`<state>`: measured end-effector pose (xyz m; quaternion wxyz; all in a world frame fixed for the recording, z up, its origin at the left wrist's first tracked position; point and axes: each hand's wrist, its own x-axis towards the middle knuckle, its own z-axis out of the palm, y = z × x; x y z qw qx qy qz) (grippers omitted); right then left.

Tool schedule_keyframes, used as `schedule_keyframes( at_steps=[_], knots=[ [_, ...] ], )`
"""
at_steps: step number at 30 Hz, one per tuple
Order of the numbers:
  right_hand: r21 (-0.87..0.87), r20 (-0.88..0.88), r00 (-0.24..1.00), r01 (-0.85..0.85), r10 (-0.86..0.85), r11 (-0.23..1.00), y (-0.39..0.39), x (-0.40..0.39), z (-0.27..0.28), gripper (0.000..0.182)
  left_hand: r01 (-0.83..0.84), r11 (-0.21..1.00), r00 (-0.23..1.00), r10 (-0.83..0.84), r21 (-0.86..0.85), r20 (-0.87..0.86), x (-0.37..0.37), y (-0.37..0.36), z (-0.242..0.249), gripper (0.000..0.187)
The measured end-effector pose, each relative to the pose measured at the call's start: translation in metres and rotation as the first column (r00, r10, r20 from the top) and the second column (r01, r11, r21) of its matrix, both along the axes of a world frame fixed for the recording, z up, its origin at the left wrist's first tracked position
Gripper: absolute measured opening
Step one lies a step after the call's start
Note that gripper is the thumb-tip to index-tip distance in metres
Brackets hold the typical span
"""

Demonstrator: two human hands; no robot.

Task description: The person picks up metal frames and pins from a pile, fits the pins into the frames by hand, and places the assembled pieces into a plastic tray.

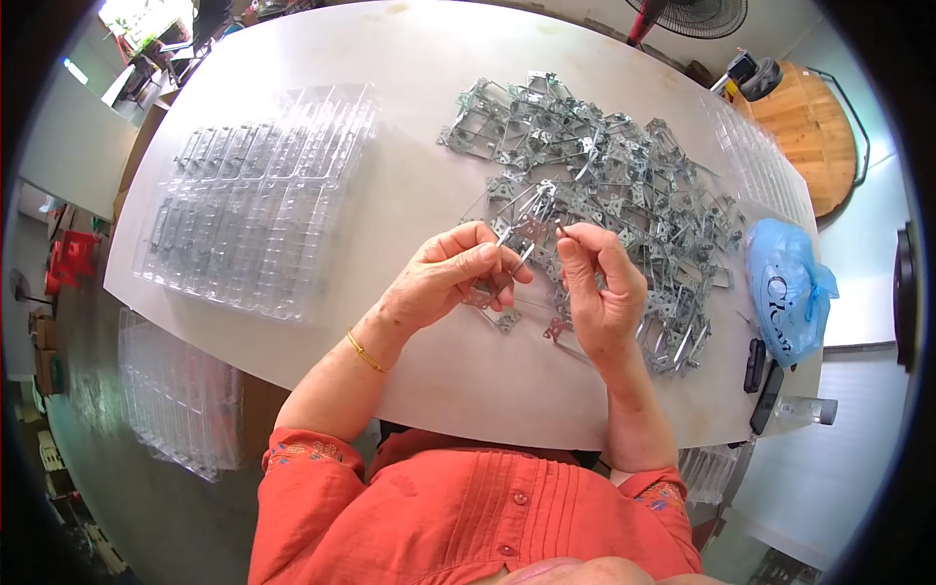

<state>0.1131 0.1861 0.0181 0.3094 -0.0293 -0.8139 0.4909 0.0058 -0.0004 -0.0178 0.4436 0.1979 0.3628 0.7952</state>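
My left hand (458,268) is closed on a thin metal bracket (527,256), its fingers curled round it over the table. Just to the right, my right hand (606,288) is in a pinch, thumb against forefinger. A small dark tip shows at those fingertips, too small to name. Between and behind both hands spreads a tangled pile of silvery metal brackets (595,146) with flat perforated plates and thin rods. A few loose brackets lie below my left fingers, partly hidden by them.
Stacked clear plastic trays (263,210) stand on the left of the white table (439,390), with metal parts in some slots. A blue plastic bag (788,292), a dark handheld device (766,398) and a clear bottle (804,410) sit at the right edge. More trays (180,390) are lower left.
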Motion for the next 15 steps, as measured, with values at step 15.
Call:
schedule_keyframes(
  at_steps=[15],
  knots=[
    [0.202, 0.017, 0.999, 0.036, -0.041, 0.979, -0.006, 0.013, 0.012, 0.010, -0.008, 0.993, 0.988, -0.011, -0.116, -0.157, -0.001, -0.003, 0.005, 0.029]
  ],
)
